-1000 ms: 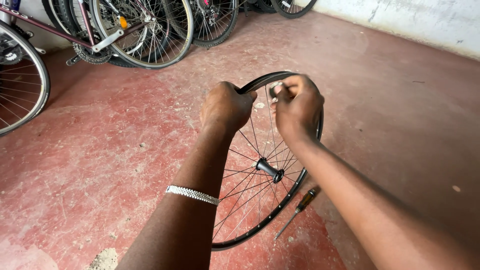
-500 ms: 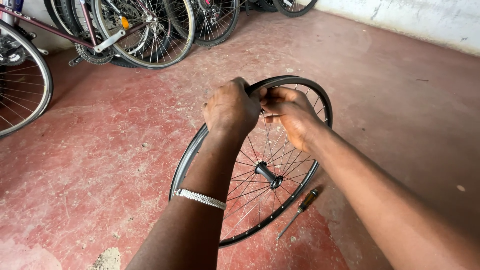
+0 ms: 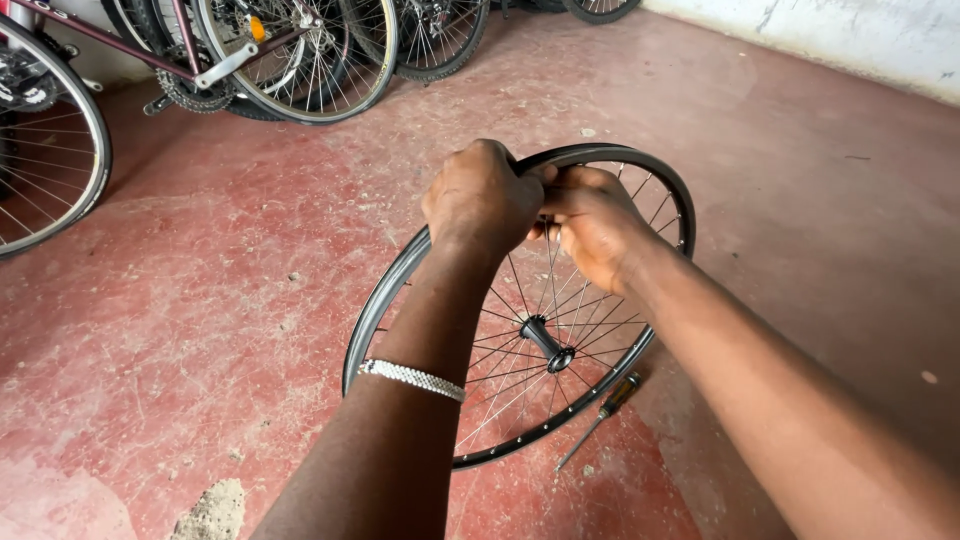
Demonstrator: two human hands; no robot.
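While the one bare wheel (image 3: 520, 330) stands upright on the red floor (image 3: 250, 280), both hands are clamped on the top of its rim: the left hand (image 3: 482, 195) has its fingers curled shut over it, and the right hand (image 3: 597, 225) pinches it just beside, the two touching. One hub (image 3: 547, 343) sits mid-spokes. One screwdriver (image 3: 598, 420) lies on the floor by the lower rim. There's one silver bracelet (image 3: 412, 379) on the left wrist, and several parked bikes (image 3: 250, 50) behind.
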